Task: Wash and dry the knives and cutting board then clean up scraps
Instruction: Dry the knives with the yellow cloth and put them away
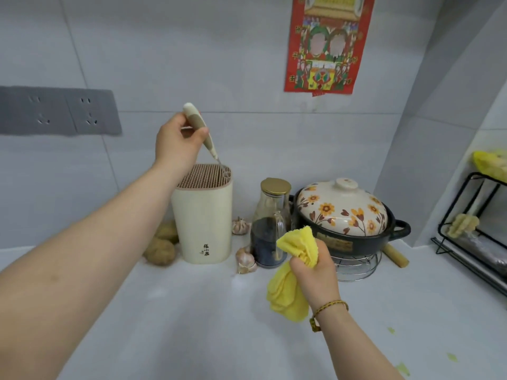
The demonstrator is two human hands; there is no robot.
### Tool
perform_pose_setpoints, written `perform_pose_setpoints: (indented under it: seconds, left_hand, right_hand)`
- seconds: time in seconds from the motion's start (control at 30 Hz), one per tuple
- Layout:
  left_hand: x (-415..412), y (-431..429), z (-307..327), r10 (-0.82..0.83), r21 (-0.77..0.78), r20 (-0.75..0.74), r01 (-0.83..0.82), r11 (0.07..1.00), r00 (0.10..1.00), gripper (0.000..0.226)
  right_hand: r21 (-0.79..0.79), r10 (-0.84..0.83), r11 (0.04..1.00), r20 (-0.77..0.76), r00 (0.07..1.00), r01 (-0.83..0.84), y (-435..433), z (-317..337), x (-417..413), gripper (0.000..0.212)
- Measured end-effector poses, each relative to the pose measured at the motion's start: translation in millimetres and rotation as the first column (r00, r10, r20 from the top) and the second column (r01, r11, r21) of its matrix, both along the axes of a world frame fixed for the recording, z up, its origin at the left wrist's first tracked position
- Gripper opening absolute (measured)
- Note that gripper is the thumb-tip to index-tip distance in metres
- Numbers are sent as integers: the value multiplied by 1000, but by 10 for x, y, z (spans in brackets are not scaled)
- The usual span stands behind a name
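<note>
My left hand (177, 142) grips the cream-and-brown handle of a knife (201, 130), held above the cream knife block (204, 220). The tool's thin metal end reaches into the round hole at the block's top right corner; the rest of the metal is hidden inside. My right hand (315, 266) holds a bunched yellow cloth (292, 272) above the white counter (192, 325), in front of the glass bottle. A few green scraps (402, 367) lie on the counter at the lower right.
Two potatoes (160, 250) sit left of the block and garlic bulbs (245, 260) to its right. A glass bottle (270, 223) with dark liquid and a flowered clay pot (344, 218) on a wire trivet stand behind my right hand. A black wire rack (472, 234) fills the right edge.
</note>
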State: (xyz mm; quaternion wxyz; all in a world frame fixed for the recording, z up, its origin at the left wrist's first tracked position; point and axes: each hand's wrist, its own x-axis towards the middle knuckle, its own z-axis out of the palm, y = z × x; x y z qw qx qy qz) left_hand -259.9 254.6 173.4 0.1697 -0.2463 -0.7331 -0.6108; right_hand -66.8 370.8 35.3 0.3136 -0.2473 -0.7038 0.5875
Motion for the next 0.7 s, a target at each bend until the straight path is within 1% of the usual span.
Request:
perform_pose_setpoints:
  seconds: [0.03,0.1,0.17,0.2,0.27,0.4,0.47,0.57,0.63,0.7]
  left_hand:
    - [-62,27,26,6,-11,-5,-6,1000,1000,31]
    - [-154,82,60,18,-50,-17,-19,999,1000,32]
    - [-204,130,72,26,-91,-43,-30,995,999,32]
    - [-220,154,66,17,-102,-55,-23,995,998,32]
    - [-242,196,35,-1,-117,-66,-7,993,998,31]
    - [-280,247,-81,-3,-205,-74,-12,979,997,30]
    - [-295,272,-117,-3,-217,-60,-10,976,998,32]
    - [-343,332,-126,-22,-190,1,22,982,1000,45]
    - [-386,401,-143,-29,-230,30,35,972,999,48]
    - [-444,494,-190,-19,-307,60,36,951,998,46]
  right_hand:
    - [0,16,1000,-3,1000,-16,4,-14,-27,32]
    - [2,47,999,4,999,-47,16,-52,-59,23]
    - [5,61,998,25,998,-61,44,-102,-72,20]
    - [8,63,998,34,997,-63,63,-131,-69,22]
    - [15,54,998,45,997,-55,103,-174,-60,33]
    - [17,46,999,58,997,-48,162,-208,-32,34]
    - [12,49,999,61,997,-50,172,-207,-33,35]
    - [-19,36,999,46,998,-35,173,-195,-46,36]
    - [-36,22,999,54,998,-20,193,-212,-52,36]
    - [-38,19,999,67,998,-17,227,-242,-64,36]
